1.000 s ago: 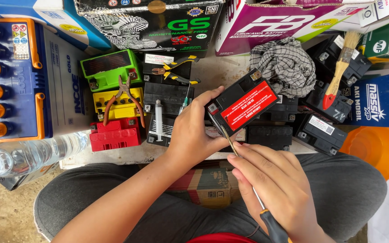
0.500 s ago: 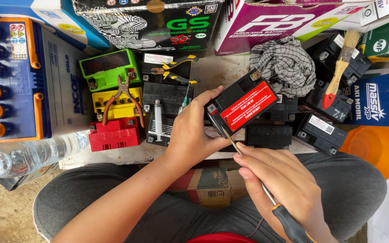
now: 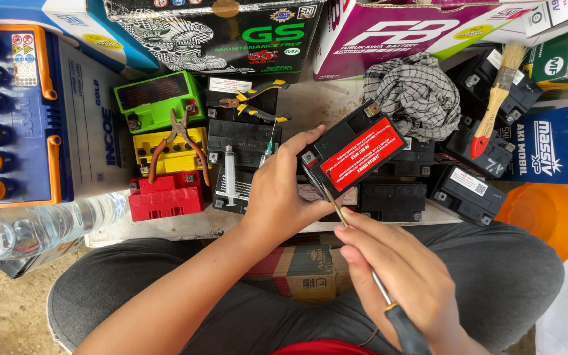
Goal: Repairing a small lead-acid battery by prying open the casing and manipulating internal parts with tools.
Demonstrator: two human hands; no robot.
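1. There is a single view, from a camera worn on the person's head.
2. It looks steeply down over the person's lap and crossed legs, toward the low work surface [image 3: 165,227] in front of them.
3. It sits close: the left hand [image 3: 284,190] and right hand [image 3: 402,276] fill the lower middle of the frame.
4. The far edge reaches only the row of cardboard boxes [image 3: 231,33] at the top.
5. With no second view, no part of the scene is shared.
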